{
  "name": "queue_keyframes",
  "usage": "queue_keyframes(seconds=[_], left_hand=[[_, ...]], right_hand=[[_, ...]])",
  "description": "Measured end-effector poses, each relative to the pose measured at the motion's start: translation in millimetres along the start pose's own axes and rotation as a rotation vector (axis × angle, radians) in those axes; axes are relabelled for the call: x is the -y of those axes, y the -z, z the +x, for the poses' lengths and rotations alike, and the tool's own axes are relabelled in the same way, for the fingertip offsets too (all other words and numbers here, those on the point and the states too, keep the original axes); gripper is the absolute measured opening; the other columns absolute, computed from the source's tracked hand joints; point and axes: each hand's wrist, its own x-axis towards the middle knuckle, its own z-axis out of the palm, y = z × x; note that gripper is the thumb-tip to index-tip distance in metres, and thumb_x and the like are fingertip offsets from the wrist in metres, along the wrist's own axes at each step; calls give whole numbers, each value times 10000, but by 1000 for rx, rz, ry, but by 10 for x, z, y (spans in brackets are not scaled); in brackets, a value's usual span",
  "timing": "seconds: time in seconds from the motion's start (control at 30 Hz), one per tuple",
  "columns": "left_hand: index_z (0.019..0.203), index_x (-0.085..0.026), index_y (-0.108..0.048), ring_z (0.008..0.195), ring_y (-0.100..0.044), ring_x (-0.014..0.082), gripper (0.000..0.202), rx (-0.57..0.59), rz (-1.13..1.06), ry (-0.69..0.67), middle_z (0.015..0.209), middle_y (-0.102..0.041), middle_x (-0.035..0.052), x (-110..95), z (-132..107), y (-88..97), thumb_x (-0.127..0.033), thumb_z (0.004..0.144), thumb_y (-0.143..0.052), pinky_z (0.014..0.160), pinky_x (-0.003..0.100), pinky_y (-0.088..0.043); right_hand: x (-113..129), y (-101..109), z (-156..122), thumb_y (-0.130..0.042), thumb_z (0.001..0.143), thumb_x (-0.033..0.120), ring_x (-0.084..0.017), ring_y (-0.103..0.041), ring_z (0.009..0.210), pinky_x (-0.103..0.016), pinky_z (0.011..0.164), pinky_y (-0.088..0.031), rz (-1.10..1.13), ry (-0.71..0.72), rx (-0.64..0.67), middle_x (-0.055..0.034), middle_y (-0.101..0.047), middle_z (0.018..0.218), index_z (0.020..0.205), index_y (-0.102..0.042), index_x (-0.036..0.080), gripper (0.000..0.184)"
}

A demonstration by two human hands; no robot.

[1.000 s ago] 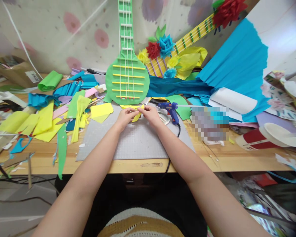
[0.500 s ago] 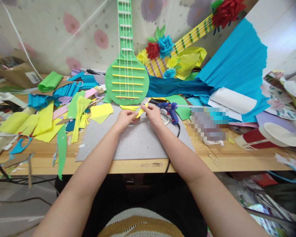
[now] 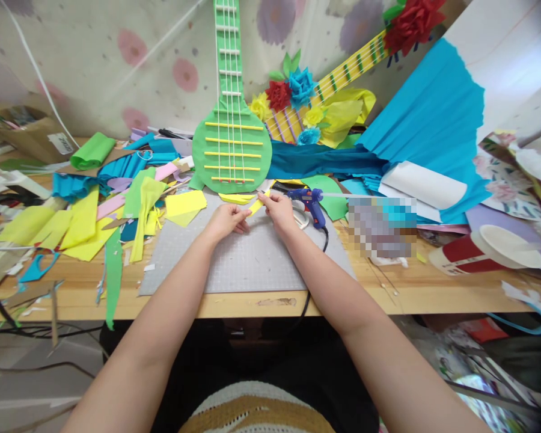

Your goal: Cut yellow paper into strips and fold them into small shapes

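Observation:
Both hands meet over the far part of a grey cutting mat [image 3: 247, 264]. My left hand [image 3: 225, 219] and my right hand [image 3: 278, 211] each pinch an end of a small yellow paper strip [image 3: 255, 206], which runs slanted between them. Just beyond the hands a larger yellow paper piece [image 3: 237, 197] lies flat, and a green paper guitar [image 3: 231, 144] leans against the wall. A blue hot glue gun [image 3: 311, 203] lies right of my right hand, its black cord running down over the table edge.
Yellow, green, pink and blue paper scraps [image 3: 94, 210] cover the table's left side. Blue crepe paper [image 3: 433, 120], a white roll [image 3: 424, 186], a red paper cup [image 3: 473, 252] and a yellow paper guitar with flowers [image 3: 306, 102] fill the right and back.
The yellow strip has been drawn out a little and tilted up to the right. My right hand shifted slightly right and away; my left hand stayed nearly in place.

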Motion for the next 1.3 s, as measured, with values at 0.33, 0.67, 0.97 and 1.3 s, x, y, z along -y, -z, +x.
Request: queue_keyframes(seconds=[0.33,0.67,0.97,1.3], left_hand=[[624,-167,-472,583,-651,168,410,-247,-26,-143,596,-650,42,18,36,148,-519,646,-680,481,249,-507],[783,-138,-548,632,-671,161,358,-72,-321,-107,626,-676,13,2,-12,-153,-234,545,-798,605,274,-537],[810,-98,-628,642,-675,177,325,-67,-333,-10,662,-689,49,-36,-29,-92,-185,545,-794,640,297,-542],[927,-156,-446,673,-688,189,441,-189,-406,-80,663,-674,12,-65,-58,-93,-148,613,-756,638,305,-548]], right_hand=[[0,21,5,-703,559,522,-47,-288,438,-224,441,-208,64,1,4,69,-360,450,537,-474,177,414],[-9,-38,-31,-687,539,570,-44,-286,453,-222,456,-213,36,47,41,68,-384,460,541,-490,167,449],[0,-35,-30,-676,545,599,-44,-295,457,-215,456,-233,46,28,68,68,-373,465,547,-488,170,468],[46,-71,-146,-717,532,548,-50,-317,484,-225,482,-244,61,15,259,46,-438,495,534,-592,152,416]])
